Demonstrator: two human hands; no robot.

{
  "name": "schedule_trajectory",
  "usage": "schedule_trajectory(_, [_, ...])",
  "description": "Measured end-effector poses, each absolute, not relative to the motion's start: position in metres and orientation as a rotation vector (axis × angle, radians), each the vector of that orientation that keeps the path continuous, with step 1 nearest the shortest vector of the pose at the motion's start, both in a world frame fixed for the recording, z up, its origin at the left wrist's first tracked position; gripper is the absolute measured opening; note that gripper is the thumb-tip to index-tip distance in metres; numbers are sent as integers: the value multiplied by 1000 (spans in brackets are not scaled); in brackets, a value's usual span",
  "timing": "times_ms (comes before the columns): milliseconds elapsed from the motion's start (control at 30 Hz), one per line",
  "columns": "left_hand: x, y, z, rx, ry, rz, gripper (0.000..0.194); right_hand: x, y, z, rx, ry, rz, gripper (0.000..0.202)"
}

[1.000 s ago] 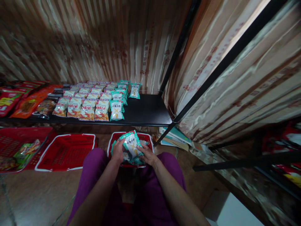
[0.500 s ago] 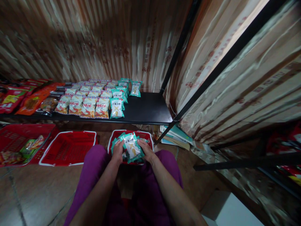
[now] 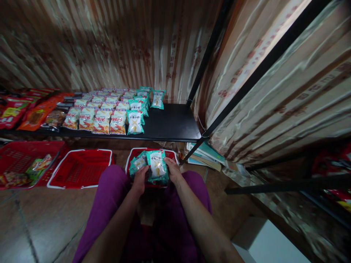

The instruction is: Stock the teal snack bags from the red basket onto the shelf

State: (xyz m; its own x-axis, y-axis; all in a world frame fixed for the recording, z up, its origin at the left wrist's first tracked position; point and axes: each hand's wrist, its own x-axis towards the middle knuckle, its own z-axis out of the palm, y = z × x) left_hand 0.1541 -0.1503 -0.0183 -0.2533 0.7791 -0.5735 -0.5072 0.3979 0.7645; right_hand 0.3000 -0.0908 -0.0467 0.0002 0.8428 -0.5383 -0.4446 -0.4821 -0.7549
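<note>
Right fingers (image 3: 167,162) hold a teal packet (image 3: 157,164) above the red basket (image 3: 171,155); left fingers' (image 3: 144,169) grip is unclear. Lifting calls for gentle pressure.

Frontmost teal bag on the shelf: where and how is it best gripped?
Probably pinch its top edge from the front right: the frontmost teal bag faces outward, bare shelf lies to its right, and a striped-edge bag crowds its left.

The flat black shelf (image 3: 172,124) has open surface rightward of the teal-and-white plastic packets (image 3: 135,122), bounded by slanting black metal posts (image 3: 227,104).
</note>
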Motion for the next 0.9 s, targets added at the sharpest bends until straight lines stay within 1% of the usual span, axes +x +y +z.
schedule_trajectory(100, [157,-159,-21,285,1294,1239,23,299,-90,-49,-1289,-444,1651,25])
schedule_trajectory(500, [161,-170,-16,274,1246,1227,21,299,-89,-55,-1298,-436,1668,23])
schedule_trajectory(633, [158,-170,-19,222,1261,1291,17,296,-93,-50,-1290,-510,1779,25])
schedule_trajectory(800, [150,-168,-26,88,1303,1367,6,290,-108,-46,-1268,-619,2013,28])
schedule_trajectory(833, [149,-167,-28,59,1316,1374,6,288,-111,-46,-1269,-635,2049,28])
schedule_trajectory(900, [148,-166,-32,12,1336,1377,14,285,-117,-48,-1272,-658,2090,28])
